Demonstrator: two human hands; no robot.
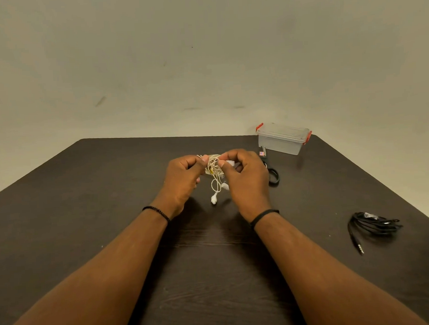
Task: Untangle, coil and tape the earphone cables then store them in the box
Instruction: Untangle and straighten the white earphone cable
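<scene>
A tangled white earphone cable (214, 167) hangs between both hands above the dark table (111, 205). My left hand (183, 180) pinches the left side of the bundle with thumb and fingers. My right hand (244, 179) pinches its right side, with a small white piece at the fingertips. A loop and a white earbud (214, 199) dangle down to the tabletop. A coiled black earphone cable (372, 225) lies at the right, its plug pointing toward me. The clear plastic box (283, 139) with red latches stands closed at the back right.
Black-handled scissors (271, 171) lie just behind my right hand, in front of the box. The table's far edge meets a plain wall; its right edge runs close past the black cable.
</scene>
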